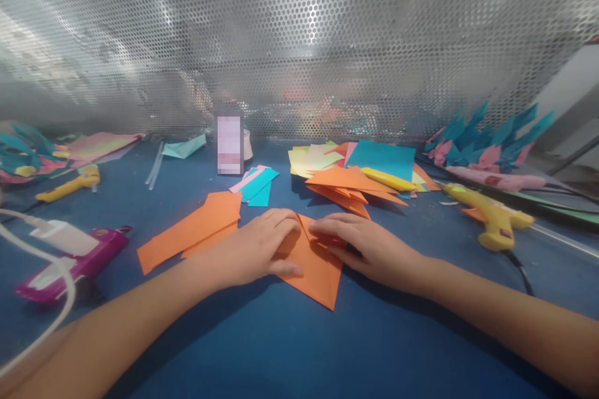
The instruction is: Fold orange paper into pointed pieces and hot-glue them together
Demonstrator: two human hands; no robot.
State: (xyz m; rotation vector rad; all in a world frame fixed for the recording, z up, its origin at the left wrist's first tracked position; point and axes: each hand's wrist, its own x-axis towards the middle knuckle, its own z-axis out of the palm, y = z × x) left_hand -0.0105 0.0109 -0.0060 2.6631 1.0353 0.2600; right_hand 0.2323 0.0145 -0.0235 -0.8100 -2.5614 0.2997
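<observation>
An orange folded paper (314, 271) lies on the blue table (290, 349) in front of me, one corner pointing toward me. My left hand (255, 248) rests on its left part, fingers flat and together, pressing it down. My right hand (362, 242) lies on its right upper part, fingers stretched flat across the fold. Both hands press the paper; neither lifts it.
More orange sheets (191, 232) lie to the left, a pile of coloured paper (360, 171) behind. A yellow glue gun (491, 215) sits right, a purple glue gun (75, 265) with a white cable left, another yellow one (70, 185) far left. A perforated metal wall (299, 43) stands behind.
</observation>
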